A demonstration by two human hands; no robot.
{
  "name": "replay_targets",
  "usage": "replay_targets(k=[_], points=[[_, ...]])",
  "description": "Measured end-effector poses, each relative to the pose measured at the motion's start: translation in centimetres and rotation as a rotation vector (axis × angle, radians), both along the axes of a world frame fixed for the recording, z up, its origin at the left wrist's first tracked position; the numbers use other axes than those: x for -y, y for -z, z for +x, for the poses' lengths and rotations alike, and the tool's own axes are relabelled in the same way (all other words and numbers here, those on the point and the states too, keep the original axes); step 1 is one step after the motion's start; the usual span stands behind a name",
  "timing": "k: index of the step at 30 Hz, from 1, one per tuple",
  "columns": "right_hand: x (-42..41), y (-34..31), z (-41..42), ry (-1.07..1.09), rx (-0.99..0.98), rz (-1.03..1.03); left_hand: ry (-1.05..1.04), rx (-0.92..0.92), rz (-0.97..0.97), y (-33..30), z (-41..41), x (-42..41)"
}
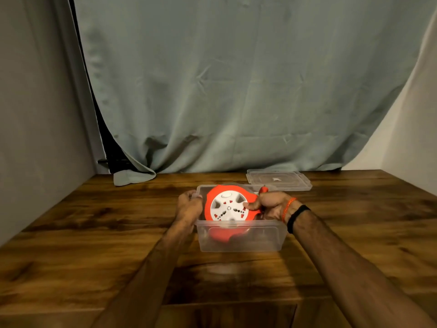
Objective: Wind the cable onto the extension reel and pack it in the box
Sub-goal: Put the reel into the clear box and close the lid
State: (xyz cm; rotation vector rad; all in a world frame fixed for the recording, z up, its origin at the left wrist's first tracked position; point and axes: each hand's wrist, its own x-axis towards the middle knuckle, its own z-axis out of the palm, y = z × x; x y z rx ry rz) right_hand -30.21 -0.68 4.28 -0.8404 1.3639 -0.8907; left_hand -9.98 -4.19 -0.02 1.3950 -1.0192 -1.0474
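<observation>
Two hands are in view. The right hand [269, 204] has its fingers curled round the right side of the one reel [229, 207], thumb lying on the white face, and it grips the orange rim there. A small orange part [263, 190] sticks up just behind this hand; whether it is the plug I cannot tell. The left hand [189, 204] holds the left end of the one clear box [241, 237], its fingers hooked over the rim at the far left corner.

The reel is round, orange around the edge with a white socket face turned up, and it sits tilted inside the box, its upper part rising above the rim. Little of the cable can be made out.

On the right wrist are one black band [296, 216] and some orange thread [289, 207].

The box stands on the wooden surface [94, 233]. One clear lid [279, 179] lies flat just behind the box, to its right, apart from it. A pale green curtain [236, 91] hangs at the back, its hem touching the surface at the far left
</observation>
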Motion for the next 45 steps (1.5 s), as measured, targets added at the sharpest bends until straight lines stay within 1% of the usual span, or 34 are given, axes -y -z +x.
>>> replay_targets(k=[5,7,12,15,19,22,25,28,30,33,35,38,42,45], points=[[0.3,0.4,-0.4,0.003,-0.045,0.025,-0.022,0.010,-0.031,0.3,0.0,0.1],[0.0,0.4,-0.2,-0.033,-0.106,0.035,-0.013,-0.002,-0.033,0.4,0.1,0.2],[-0.2,0.4,0.2,-0.040,-0.284,0.025,-0.002,0.006,-0.013,0.4,0.2,0.3],[-0.4,0.1,0.3,-0.022,-0.353,-0.009,0.000,0.004,0.004,0.3,0.1,0.3],[-0.9,-0.5,0.0,0.032,-0.382,-0.068,0.045,-0.009,0.029,-0.2,0.3,-0.2],[-1.4,-1.6,-0.4,0.021,-0.400,-0.085,0.075,0.035,0.047,-0.8,0.6,-0.4],[-2.0,-2.5,-1.2,0.044,-0.468,-0.136,0.051,0.073,0.043,-1.8,0.8,-0.3],[-2.0,-3.1,-2.4,0.071,-0.536,-0.267,-0.028,0.186,-0.053,-3.6,0.6,-0.3],[-1.8,-3.8,-3.3,0.123,-0.550,-0.339,-0.029,0.205,-0.131,-5.1,-0.1,0.0],[-1.5,-5.2,-4.7,0.198,-0.549,-0.405,0.033,0.212,-0.182,-7.3,-2.3,0.9],[-1.3,-5.1,-5.6,0.221,-0.540,-0.427,0.092,0.200,-0.164,-7.9,-3.6,1.1],[0.0,-5.0,-8.4,0.280,-0.590,-0.431,0.142,0.183,-0.118,-8.8,-6.7,2.7],[2.2,-4.6,-12.7,0.353,-0.564,-0.373,0.201,0.164,-0.082,-9.0,-10.6,5.6],[4.4,-3.5,-16.1,0.404,-0.600,-0.331,0.241,0.209,-0.018,-8.5,-13.2,8.0]])
